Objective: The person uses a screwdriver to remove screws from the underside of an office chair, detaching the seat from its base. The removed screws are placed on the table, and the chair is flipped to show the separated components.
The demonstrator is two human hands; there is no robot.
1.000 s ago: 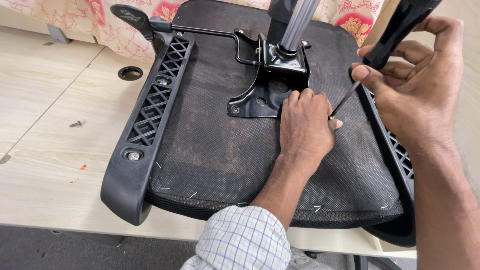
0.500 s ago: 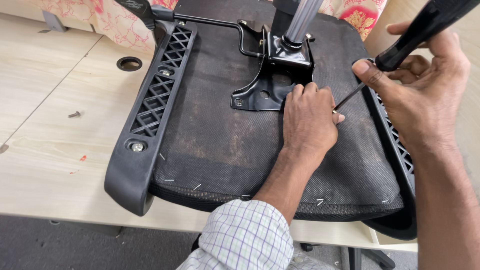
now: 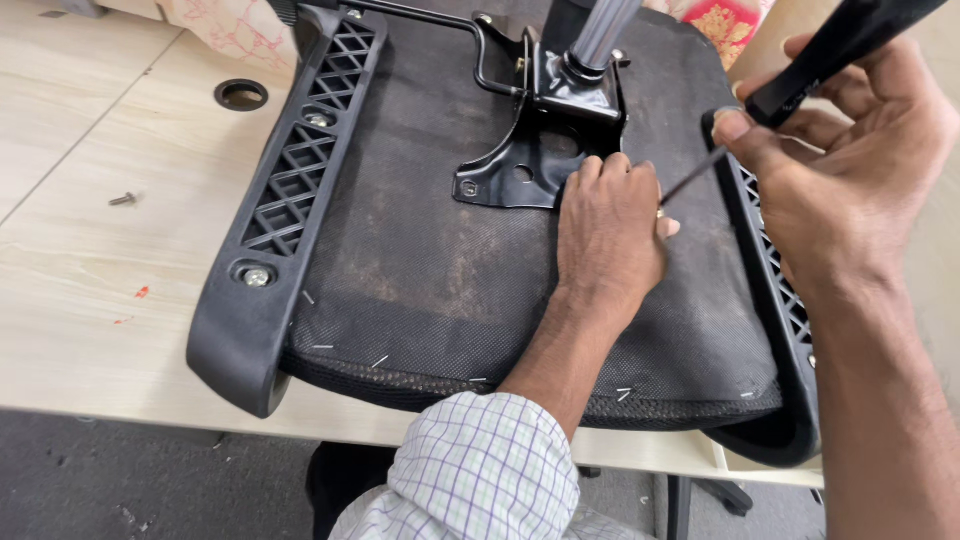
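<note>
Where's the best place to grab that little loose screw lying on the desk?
The loose screw lies flat on the bare desk, left of the upturned chair seat. Probably pinch it from straight above, fingertips on either side of its shaft, since nothing crowds it.

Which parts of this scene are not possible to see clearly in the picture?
Head view:
- Screwdriver tip: hidden behind the left hand.
- Screwdriver handle end: cut off by the top edge.
- Metal bracket: partly covered by the left hand.
- Loose screw on the table: too small.
</note>
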